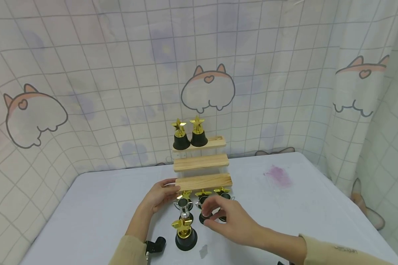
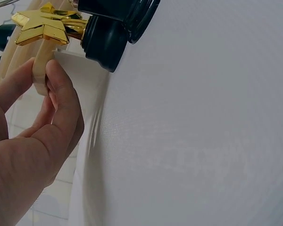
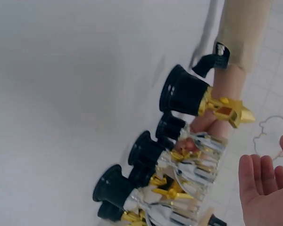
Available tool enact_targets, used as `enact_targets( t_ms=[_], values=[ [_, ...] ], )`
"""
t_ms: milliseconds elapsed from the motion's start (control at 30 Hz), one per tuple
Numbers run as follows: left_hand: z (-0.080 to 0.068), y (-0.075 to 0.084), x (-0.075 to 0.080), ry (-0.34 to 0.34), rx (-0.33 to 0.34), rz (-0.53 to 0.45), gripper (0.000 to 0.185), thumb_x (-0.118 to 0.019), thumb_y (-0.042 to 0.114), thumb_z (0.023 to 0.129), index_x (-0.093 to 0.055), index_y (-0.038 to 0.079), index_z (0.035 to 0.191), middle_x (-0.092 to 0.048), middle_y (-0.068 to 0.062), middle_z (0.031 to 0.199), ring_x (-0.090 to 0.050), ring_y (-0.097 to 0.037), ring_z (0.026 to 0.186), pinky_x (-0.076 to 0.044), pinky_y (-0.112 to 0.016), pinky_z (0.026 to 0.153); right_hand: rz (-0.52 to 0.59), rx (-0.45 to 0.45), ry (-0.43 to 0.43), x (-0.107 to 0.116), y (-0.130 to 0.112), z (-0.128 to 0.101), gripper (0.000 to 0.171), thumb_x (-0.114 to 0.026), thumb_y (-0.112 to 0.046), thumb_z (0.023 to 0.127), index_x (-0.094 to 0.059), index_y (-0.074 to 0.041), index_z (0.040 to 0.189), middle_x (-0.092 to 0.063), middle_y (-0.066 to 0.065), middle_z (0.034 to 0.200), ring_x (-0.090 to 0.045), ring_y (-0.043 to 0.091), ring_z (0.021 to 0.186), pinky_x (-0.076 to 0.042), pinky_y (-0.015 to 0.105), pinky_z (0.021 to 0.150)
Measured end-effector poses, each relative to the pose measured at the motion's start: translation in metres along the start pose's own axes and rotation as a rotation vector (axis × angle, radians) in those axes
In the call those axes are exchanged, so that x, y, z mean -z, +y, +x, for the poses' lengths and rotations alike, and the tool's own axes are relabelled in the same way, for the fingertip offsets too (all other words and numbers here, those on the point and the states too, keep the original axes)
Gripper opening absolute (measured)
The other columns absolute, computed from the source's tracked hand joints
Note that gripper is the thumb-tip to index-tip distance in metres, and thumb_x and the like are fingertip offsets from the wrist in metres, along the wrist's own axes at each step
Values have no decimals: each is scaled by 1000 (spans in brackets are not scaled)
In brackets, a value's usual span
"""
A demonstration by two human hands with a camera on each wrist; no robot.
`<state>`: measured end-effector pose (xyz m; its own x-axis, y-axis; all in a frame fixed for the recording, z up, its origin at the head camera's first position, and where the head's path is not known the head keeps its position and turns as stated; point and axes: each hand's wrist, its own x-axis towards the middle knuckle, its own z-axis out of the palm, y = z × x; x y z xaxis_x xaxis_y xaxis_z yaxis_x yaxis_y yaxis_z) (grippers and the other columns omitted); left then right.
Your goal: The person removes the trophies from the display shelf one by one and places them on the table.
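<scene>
A three-step wooden rack (image 1: 202,162) stands at the back of the table. My left hand (image 1: 160,195) pinches the left end of its lowest board (image 2: 40,75) between thumb and fingers. Two gold star trophies, one on the left (image 1: 181,142) and one beside it (image 1: 199,139), stand on the top step. Before the rack are silver cup trophies (image 1: 184,209), with gold stars (image 1: 203,192) behind them. Nearest me is another star trophy (image 1: 186,241) on a black base. My right hand (image 1: 232,222) hovers over the cups with bent, parted fingers and holds nothing.
A white cloth covers the table (image 1: 119,206), with a pink stain (image 1: 278,176) at the right. Behind it hangs a checked curtain (image 1: 119,92) with cartoon animal prints. A black wrist camera (image 1: 156,244) sits on my left forearm.
</scene>
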<state>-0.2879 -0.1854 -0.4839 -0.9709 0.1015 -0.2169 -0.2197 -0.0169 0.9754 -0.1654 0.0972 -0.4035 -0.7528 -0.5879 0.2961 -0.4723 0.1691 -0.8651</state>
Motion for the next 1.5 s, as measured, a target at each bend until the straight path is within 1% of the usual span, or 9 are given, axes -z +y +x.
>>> enact_targets(
  t_ms=[133, 267, 467, 667, 867, 933, 1100, 1233, 1500],
  values=[
    [-1, 1, 0, -5, -9, 0, 61, -75, 8, 94, -47, -7, 145, -64, -23, 123, -69, -22, 96, -61, -33, 86, -26, 56, 35, 8, -4, 6, 21, -74, -7, 95, -63, -10, 113, -67, 8, 104, -65, 18, 96, -62, 30, 82],
    [-1, 1, 0, -7, -8, -4, 62, -75, 8, 93, -47, -8, 145, -64, -23, 123, -69, -23, 96, -61, -34, 86, -60, 70, 60, 16, -6, 14, 18, -74, -8, 96, -65, -8, 111, -68, 6, 103, -65, 17, 95, -62, 32, 81],
    [0, 1, 1, -12, -4, 0, 63, -76, 9, 93, -46, -8, 146, -64, -23, 123, -69, -22, 96, -61, -34, 86, -101, 38, 90, 28, -9, 24, 17, -72, -8, 97, -65, -6, 112, -67, 8, 105, -65, 17, 96, -61, 33, 84],
    [0, 1, 1, -17, -3, -3, 63, -75, 9, 94, -45, -8, 146, -63, -22, 124, -69, -21, 96, -61, -33, 86, -121, 17, 146, 40, -9, 38, 18, -71, -8, 97, -65, -5, 113, -67, 3, 106, -66, 18, 99, -61, 33, 85],
    [2, -1, 1, -12, -4, -11, 61, -75, 9, 94, -47, -7, 145, -64, -21, 122, -70, -22, 96, -61, -35, 87, -79, -49, 206, 55, -3, 56, 20, -72, -13, 98, -64, -6, 115, -66, 5, 108, -64, 21, 102, -60, 30, 85],
    [2, -2, 1, -10, -4, -15, 60, -75, 8, 94, -47, -7, 145, -65, -21, 122, -70, -22, 96, -61, -35, 87, -87, -57, 220, 60, -2, 62, 22, -71, -15, 98, -64, -4, 116, -67, 9, 110, -64, 22, 104, -60, 33, 87],
    [1, -1, 1, -9, 1, -19, 60, -74, 7, 94, -47, -7, 145, -65, -21, 121, -70, -23, 96, -61, -35, 87, -131, -82, 245, 70, 0, 77, 25, -71, -17, 99, -63, -4, 119, -67, 8, 113, -64, 22, 106, -57, 40, 92],
    [0, 0, 1, -13, -1, -13, 61, -75, 8, 94, -46, -8, 145, -65, -22, 121, -70, -23, 96, -61, -34, 86, -131, -81, 260, 77, 5, 90, 25, -70, -18, 100, -62, -4, 120, -66, 6, 113, -64, 24, 108, -56, 39, 90],
    [-1, 1, 1, -8, 1, -7, 60, -74, 8, 94, -48, -6, 145, -65, -21, 122, -70, -23, 98, -61, -34, 87, -97, -94, 314, 89, 13, 118, 32, -69, -17, 100, -60, 1, 125, -65, 12, 116, -64, 28, 108, -58, 39, 87]
  ],
)
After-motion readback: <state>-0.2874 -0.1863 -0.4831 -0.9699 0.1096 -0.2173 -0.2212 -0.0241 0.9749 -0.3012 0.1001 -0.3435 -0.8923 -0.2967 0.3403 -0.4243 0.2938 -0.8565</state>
